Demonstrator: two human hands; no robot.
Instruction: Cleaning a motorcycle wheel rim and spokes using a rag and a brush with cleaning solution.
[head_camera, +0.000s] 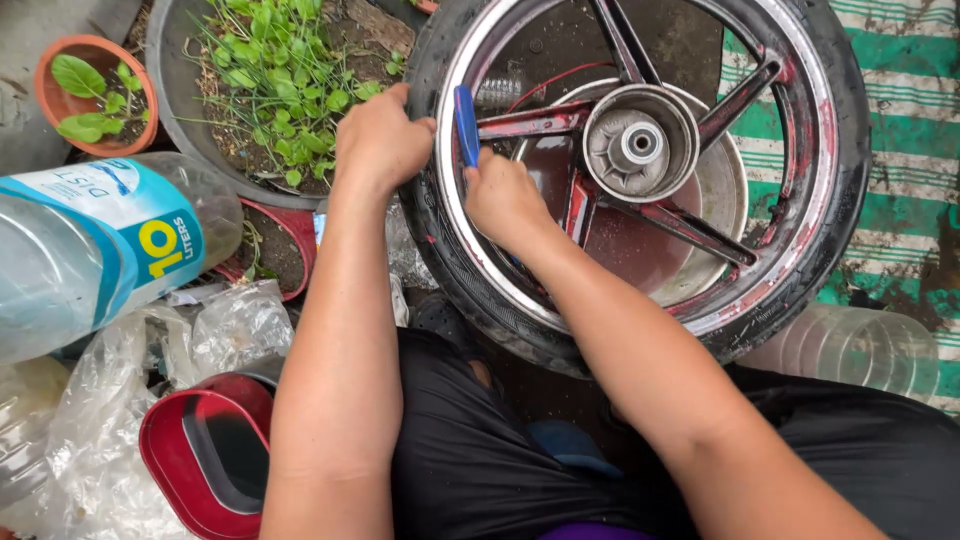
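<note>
A motorcycle wheel (800, 150) with a black tyre, silver rim and red spokes lies flat over a metal basin (725, 195) of murky reddish water. My left hand (380, 140) grips the tyre's left edge with fingers curled over it. My right hand (503, 200) is closed on a blue-handled brush (466, 122), which points up along the inner rim near a red spoke. The brush's head is hidden under my hand. The grey hub (638, 145) sits at the wheel's centre.
A large clear water bottle with a blue label (90, 250) lies at left. A big planter of green plants (270, 70) and a small terracotta pot (95, 95) stand behind it. A red container (205, 450), crumpled plastic bags (110, 400), a clear jar (860, 345) and a green-striped mat (910, 110) surround me.
</note>
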